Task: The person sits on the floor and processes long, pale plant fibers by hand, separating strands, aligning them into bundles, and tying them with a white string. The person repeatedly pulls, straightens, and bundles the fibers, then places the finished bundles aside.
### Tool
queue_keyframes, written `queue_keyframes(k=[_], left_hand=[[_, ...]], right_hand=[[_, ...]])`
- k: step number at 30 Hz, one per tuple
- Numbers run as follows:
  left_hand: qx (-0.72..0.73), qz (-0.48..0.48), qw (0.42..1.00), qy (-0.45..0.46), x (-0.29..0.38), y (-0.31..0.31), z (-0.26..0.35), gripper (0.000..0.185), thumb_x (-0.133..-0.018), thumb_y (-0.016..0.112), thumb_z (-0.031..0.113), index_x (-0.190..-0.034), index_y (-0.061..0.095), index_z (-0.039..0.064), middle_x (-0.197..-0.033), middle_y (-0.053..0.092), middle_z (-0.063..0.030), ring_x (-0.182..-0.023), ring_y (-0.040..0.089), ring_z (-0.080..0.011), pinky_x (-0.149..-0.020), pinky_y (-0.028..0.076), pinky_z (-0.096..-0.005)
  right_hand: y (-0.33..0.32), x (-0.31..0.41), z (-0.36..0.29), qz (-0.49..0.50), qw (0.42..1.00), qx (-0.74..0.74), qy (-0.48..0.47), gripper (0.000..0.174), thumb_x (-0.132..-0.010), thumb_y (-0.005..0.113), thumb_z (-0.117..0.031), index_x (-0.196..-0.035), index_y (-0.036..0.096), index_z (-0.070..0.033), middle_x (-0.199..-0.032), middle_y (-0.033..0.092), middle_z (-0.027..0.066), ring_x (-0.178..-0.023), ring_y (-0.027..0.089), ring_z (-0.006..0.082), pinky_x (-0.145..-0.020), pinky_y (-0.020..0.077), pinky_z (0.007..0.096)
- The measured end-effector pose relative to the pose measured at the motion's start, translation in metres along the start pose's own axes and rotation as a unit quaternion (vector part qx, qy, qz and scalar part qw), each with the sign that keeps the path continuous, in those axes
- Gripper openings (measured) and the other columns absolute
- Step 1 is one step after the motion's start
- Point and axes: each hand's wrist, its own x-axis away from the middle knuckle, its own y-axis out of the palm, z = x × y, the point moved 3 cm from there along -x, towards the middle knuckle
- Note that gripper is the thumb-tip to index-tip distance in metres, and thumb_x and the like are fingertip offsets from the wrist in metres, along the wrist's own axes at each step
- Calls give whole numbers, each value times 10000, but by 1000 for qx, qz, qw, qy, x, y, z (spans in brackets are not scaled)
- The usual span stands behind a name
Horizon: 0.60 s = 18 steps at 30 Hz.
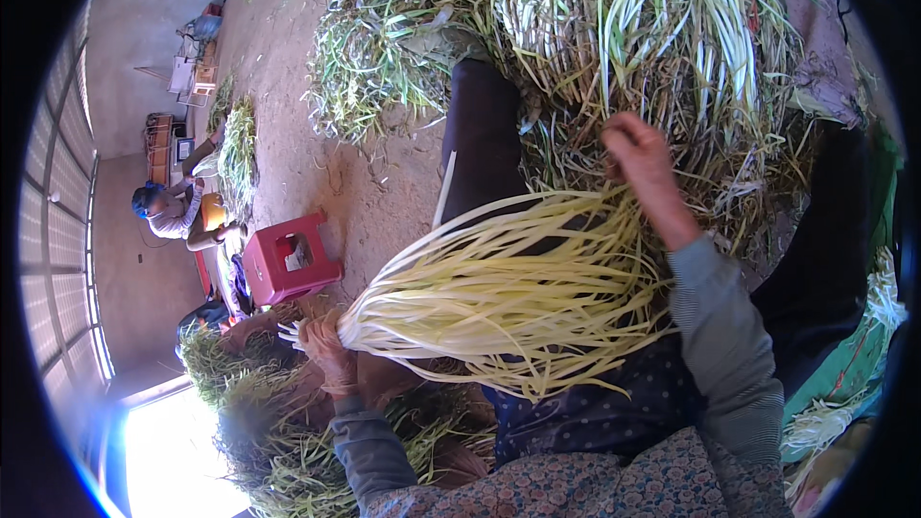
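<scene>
My left hand (327, 345), in a thin translucent glove, grips a bunch of pale yellow leaf stalks (496, 288), likely blanched chives, by their white ends. The yellow leaves fan out to the right across my lap. Over the near edge of a heap of white and green stalks (669, 36) is my right hand (639, 158), its fingers curled. Whether it pinches a stalk cannot be made out. Dry brown leaves (568, 151) lie tangled beneath it, between my dark-trousered legs.
A red plastic stool (288, 259) stands on the dirt floor to the left. Farther off, a person (173, 212) sits by another heap. Leafy piles lie at upper left (388, 50) and lower left (288, 424). White-ended bunches (827, 421) rest on green sheeting (813, 403) at right.
</scene>
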Motion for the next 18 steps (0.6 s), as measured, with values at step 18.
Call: queue_keyframes(k=[18], left_hand=[[-31,-41,997,-56,41,18,-29,228,-723,651,193,-925,593,105,-799,552,-85,-816,512,-289,-809,374,-413]], right_hand=[[-46,78,-43,-83,958,161,-223,121,-841,652,-84,-956,644,-47,-814,646,44,-648,599,100,-547,498,240]])
